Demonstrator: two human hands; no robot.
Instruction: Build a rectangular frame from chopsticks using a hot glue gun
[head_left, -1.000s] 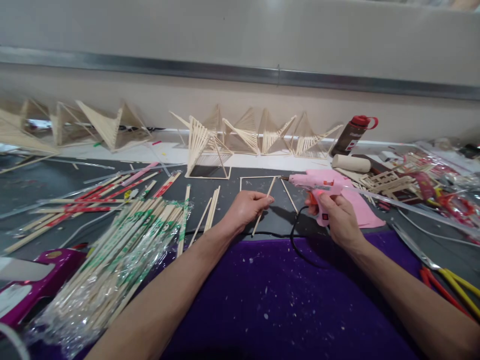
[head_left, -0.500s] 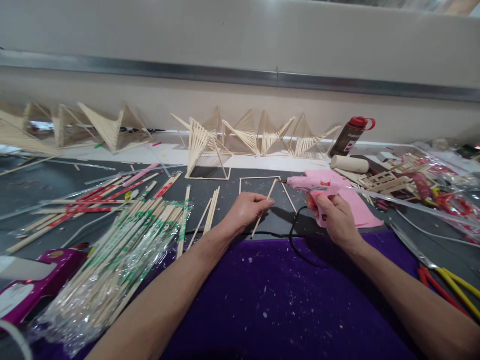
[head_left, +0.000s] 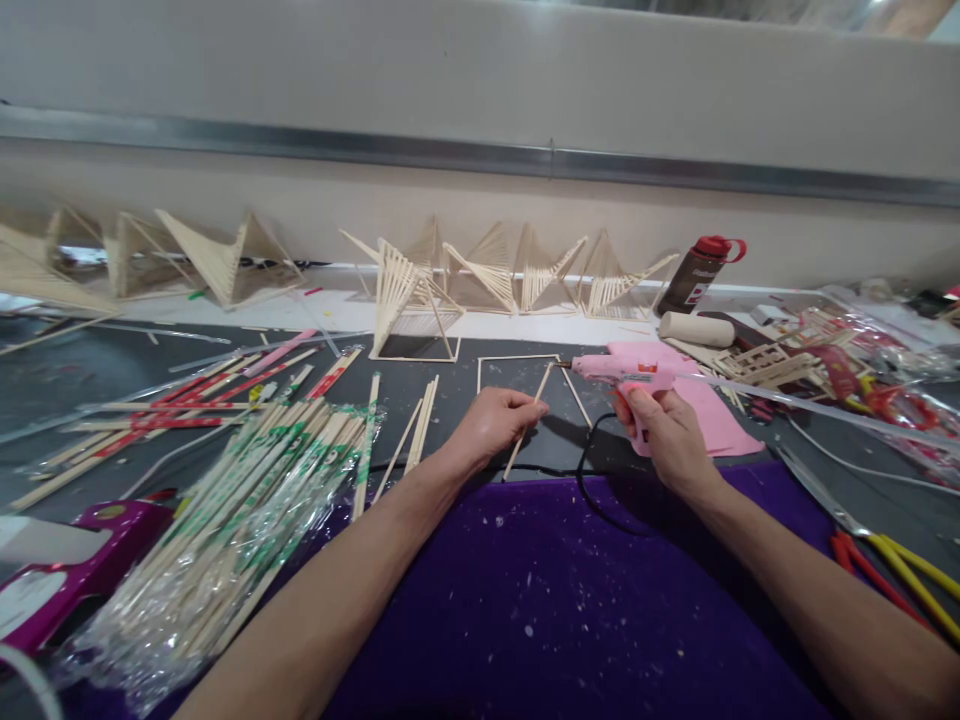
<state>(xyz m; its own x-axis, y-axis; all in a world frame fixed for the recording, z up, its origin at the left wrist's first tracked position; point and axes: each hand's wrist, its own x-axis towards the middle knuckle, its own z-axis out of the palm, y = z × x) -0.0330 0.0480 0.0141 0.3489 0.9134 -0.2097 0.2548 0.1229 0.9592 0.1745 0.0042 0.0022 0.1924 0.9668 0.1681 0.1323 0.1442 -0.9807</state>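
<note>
My left hand (head_left: 499,422) pinches a thin wooden stick (head_left: 541,388) that slants up toward a corner of a stick frame (head_left: 517,357) on the grey table. In my right hand (head_left: 667,435) is a pink hot glue gun (head_left: 626,370), its fingers wrapped round the handle. The gun's nozzle points left, close to the top end of the held stick; whether it touches is too small to tell. A long clear glue stick (head_left: 787,400) sticks out behind the gun. Just beyond the frame stands a twisted stick model (head_left: 397,300).
Left lie plastic-wrapped chopsticks (head_left: 247,530) and a magenta device (head_left: 97,550). Several stick models (head_left: 480,270) line the wall beside a dark bottle (head_left: 694,280). Scissors (head_left: 847,515) and red-and-yellow-handled pliers (head_left: 900,570) rest right. A black cord (head_left: 581,470) crosses by the purple cloth (head_left: 525,600).
The view has shifted very slightly. Both hands, the stick and the glue gun keep nearly the same places.
</note>
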